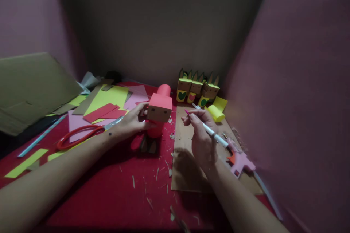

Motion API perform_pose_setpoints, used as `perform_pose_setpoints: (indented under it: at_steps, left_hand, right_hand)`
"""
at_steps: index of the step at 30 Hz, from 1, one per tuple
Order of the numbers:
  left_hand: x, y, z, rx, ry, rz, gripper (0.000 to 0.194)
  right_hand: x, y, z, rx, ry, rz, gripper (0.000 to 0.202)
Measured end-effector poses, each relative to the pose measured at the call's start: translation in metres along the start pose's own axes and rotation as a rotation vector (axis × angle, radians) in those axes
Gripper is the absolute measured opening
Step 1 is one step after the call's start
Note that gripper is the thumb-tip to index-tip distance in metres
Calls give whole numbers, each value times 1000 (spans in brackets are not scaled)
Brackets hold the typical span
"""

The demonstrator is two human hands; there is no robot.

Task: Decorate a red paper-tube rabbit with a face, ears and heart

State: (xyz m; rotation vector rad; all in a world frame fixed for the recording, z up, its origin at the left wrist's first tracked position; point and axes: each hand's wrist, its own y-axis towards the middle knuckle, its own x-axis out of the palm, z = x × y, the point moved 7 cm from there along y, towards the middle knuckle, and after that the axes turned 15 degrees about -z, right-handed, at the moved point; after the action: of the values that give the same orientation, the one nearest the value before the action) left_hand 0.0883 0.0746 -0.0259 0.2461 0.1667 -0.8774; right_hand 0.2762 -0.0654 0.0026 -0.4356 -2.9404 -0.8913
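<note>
My left hand point(135, 118) is wrapped round the side of a red paper figure point(160, 101), which has a box-shaped cardboard head with two dark eye dots and pointed cardboard feet point(147, 146). The figure stands over the red tabletop. In my right hand point(202, 134), a slim white marker point(210, 131) with a pink tip is pinched, its tip pointing left toward the figure but apart from it. Under that hand lies a cardboard sheet point(188, 174).
Three similar yellow figures point(196, 87) stand at the back, beside a yellow paper roll point(215, 113). A pink glue gun point(242, 160) rests on the right. Red-handled scissors point(79, 131), coloured paper point(109, 98) and a cardboard flap point(35, 87) occupy the left. Scraps litter the table point(109, 196).
</note>
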Motion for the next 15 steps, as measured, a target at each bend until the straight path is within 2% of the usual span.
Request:
perform_pose_setpoints:
  at_steps: [3,9,12,15]
  left_hand:
    - [2,0,-1,-17,19,-13,70]
    - [5,-1,7,-30,176,4,40]
    - [7,-2,13,-13,211,21,39]
    - [9,-3,13,-8,165,-24,44]
  right_hand:
    - [-2,-3,0,17,-12,3,5]
    - [-2,-10,0,10,36,-26,6]
    - [2,-14,2,17,84,-66,9]
    - [6,-17,6,79,148,-93,8]
